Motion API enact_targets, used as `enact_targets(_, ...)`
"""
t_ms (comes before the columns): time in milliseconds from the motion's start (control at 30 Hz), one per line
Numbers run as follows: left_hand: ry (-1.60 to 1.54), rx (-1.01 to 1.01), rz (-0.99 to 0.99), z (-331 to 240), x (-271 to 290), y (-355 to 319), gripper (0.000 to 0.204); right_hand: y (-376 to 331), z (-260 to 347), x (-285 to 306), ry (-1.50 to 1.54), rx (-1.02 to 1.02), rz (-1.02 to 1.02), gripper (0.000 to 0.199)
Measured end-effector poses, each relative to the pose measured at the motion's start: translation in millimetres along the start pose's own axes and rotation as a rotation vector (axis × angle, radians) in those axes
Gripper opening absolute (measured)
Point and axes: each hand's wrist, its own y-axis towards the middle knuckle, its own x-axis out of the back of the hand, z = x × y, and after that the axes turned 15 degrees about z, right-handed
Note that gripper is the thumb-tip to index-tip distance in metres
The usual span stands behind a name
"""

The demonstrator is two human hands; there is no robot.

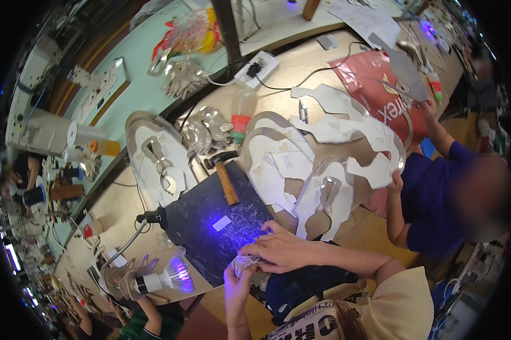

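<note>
Close to my body, over the near edge of a black work mat (179,226), both hands meet on a small bundle of pale, thin, looped pieces (246,264); I cannot tell their exact kind. My left hand (237,289) grips it from below, fingers closed. Reaching in from the right, my right hand (281,249) has its fingers bent around the bundle's upper side. Beyond them on the mat lie a small white rectangle (221,223) in blue-violet light and a hammer (228,184) with a wooden handle.
A lamp (159,281) glows violet at the near left. White shaped panels (284,161) and stacked metal pieces (207,130) cover the table beyond the mat, with a bottle (243,110) and power strip (261,69). At right, a co-worker (437,187) in purple handles a white panel.
</note>
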Motion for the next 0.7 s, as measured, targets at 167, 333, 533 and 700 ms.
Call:
enact_targets(167, 0.17, -0.048, -0.024, -8, -11, 2, 0.018, -12, -8, 14, -0.024, -0.029, -0.051, 0.049)
enact_targets(333, 0.405, -0.107, -0.081, -15, -12, 9, 0.016, -26, -3, 34, -0.112, 0.035, -0.113, 0.047)
enact_targets(533, 0.622, -0.082, -0.105, -23, -30, 5, 0.011, -27, 20, 23, -0.32, -0.046, -0.193, 0.045)
enact_targets(700, 0.777, -0.124, 0.095, -40, -44, -12, 0.015, -41, 16, 30, -0.069, -0.008, -0.135, 0.053)
